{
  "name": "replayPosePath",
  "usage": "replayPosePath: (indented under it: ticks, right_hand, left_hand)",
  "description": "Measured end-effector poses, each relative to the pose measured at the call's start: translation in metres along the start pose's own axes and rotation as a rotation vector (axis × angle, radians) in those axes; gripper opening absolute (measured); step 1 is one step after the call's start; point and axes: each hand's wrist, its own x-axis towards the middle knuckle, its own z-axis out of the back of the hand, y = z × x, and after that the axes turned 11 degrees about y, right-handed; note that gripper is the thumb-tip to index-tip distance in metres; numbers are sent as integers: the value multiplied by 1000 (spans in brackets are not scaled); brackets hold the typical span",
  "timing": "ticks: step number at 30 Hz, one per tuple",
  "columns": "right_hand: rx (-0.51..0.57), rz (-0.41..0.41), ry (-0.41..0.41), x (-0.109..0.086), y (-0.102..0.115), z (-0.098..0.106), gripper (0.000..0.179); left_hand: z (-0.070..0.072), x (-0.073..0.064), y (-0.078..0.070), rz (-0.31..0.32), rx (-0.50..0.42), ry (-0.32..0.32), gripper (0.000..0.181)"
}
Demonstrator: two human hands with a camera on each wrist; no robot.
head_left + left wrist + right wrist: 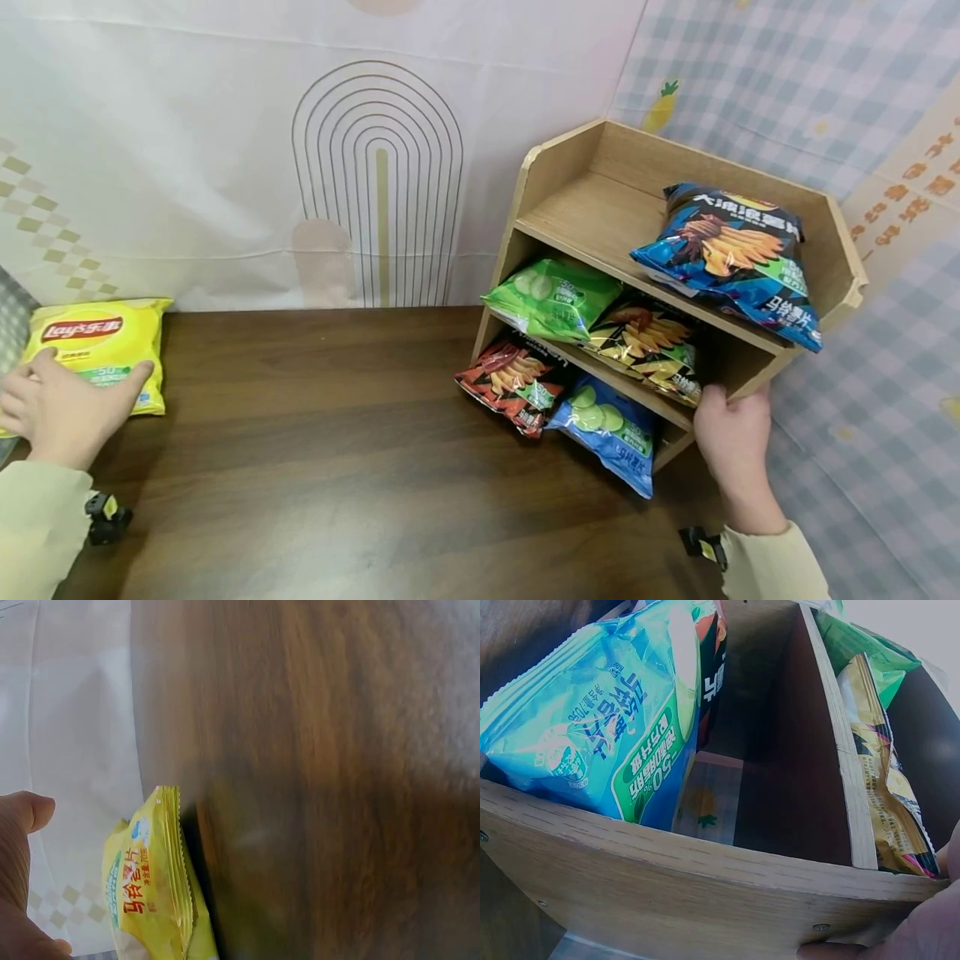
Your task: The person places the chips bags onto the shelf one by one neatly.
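On the left, a yellow bag of Lay's potato chips (142,333) lies on the table, its sealed end (176,877) showing in the left wrist view. My left hand (71,408) hovers over its near part with thumb and fingers spread apart. At the right, my right hand (735,433) grips the side panel of a wooden shelf (555,196), digits on both its faces, beside a black-and-gold chip bag (885,780). That bag shares the middle level with a green chip bag (555,296). Below them sit a red-and-black chip bag (517,379) and a blue chip bag (592,720).
A dark blue chip bag (738,250) lies on the shelf's top level, overhanging its front edge. The brown wooden table (337,467) spans between the hands. Patterned cloth (225,167) hangs behind, and a checked cloth (862,417) stands close on the right.
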Motion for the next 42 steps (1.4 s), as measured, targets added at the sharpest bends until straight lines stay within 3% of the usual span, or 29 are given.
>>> replayPosePath:
  ticks: [11, 20, 30, 38, 42]
  right_hand:
    - [-2, 1, 1, 0, -1, -1, 56]
    - [-9, 2, -1, 0, -2, -1, 55]
    - [-18, 7, -13, 0, -2, -2, 54]
    - [-29, 0, -25, 0, -2, -1, 53]
    - [-25, 2, -22, 0, -2, -1, 54]
  left_hand:
    - [5, 9, 2, 8, -23, -22, 110]
    - [5, 17, 14, 80, 75, 102, 119]
    - [7, 20, 16, 118, 93, 178, 123]
    - [1, 19, 13, 132, 111, 167, 115]
    - [-2, 19, 10, 123, 143, 193, 114]
